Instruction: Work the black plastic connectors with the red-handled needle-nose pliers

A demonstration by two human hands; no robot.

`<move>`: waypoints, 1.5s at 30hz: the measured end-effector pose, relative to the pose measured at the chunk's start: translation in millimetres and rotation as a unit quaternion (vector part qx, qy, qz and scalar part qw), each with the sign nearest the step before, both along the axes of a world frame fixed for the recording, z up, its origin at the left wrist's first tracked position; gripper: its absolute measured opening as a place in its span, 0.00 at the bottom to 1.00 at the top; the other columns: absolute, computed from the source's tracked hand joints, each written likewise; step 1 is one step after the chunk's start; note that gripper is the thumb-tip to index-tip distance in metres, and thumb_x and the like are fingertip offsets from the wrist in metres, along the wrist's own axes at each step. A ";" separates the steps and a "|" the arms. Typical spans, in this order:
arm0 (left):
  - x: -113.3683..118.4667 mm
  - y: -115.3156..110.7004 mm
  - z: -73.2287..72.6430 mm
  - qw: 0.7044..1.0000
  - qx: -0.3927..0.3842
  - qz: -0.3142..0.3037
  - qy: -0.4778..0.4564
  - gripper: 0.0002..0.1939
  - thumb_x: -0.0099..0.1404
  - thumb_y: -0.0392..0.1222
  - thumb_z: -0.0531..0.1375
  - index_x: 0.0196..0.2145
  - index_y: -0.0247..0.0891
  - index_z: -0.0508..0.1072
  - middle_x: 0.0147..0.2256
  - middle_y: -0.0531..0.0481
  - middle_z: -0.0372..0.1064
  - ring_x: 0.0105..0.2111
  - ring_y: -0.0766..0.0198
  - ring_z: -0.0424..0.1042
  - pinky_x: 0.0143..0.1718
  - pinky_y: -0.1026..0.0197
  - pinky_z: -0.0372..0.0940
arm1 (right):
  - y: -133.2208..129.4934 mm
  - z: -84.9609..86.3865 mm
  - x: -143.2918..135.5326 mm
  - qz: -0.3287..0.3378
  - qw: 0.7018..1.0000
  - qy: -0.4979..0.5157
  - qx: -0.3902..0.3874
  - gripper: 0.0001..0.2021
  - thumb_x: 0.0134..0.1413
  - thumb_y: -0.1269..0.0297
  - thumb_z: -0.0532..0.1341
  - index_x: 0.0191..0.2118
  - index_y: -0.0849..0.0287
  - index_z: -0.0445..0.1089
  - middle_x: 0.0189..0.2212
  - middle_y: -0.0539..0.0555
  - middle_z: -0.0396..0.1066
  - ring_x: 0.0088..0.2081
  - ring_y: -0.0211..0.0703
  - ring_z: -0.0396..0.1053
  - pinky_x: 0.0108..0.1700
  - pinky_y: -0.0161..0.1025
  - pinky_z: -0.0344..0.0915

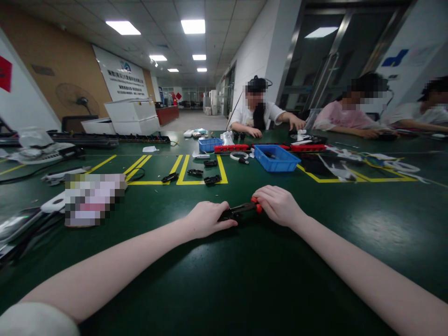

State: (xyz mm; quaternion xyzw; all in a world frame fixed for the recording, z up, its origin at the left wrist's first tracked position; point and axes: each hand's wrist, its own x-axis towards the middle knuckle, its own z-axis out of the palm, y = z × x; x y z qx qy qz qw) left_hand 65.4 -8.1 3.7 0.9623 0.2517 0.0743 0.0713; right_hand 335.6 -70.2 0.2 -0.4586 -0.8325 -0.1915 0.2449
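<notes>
Bare forearms (119,268) reach over a dark green desk (252,284). Left hand (206,220) is closed on a small black plastic part (227,215), right hand (278,205) has red-handled dark metal pliers (247,206), all well short of the far edge. Looks mid-work on the part; next move needs steady holding imo. Blue rectangular plastic bin (278,164) sits nearer that edge.

Smooth glossy green tabletop (210,289), blue plastic bin (280,164), dark metal-looking tool (247,206), red plastic-looking grips (258,207)
</notes>
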 end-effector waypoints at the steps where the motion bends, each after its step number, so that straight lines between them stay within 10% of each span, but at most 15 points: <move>1: 0.0 -0.3 -0.2 1.000 0.001 0.002 0.000 0.22 0.72 0.63 0.52 0.43 0.40 0.68 0.37 0.47 0.78 0.36 0.51 0.78 0.31 0.60 0.62 | 0.0 0.1 0.4 0.000 1.000 0.003 0.001 0.16 0.70 0.65 0.48 0.41 0.59 0.73 0.38 0.58 0.78 0.39 0.46 0.72 0.41 0.44 0.64; 45: -2.8 -1.3 -0.5 0.999 -0.024 0.033 -0.014 0.21 0.73 0.60 0.53 0.48 0.39 0.69 0.36 0.46 0.77 0.35 0.53 0.78 0.32 0.60 0.64 | -5.9 5.4 -9.3 0.000 0.995 -0.053 -0.080 0.18 0.66 0.48 0.53 0.36 0.58 0.68 0.32 0.57 0.70 0.31 0.44 0.64 0.35 0.42 0.57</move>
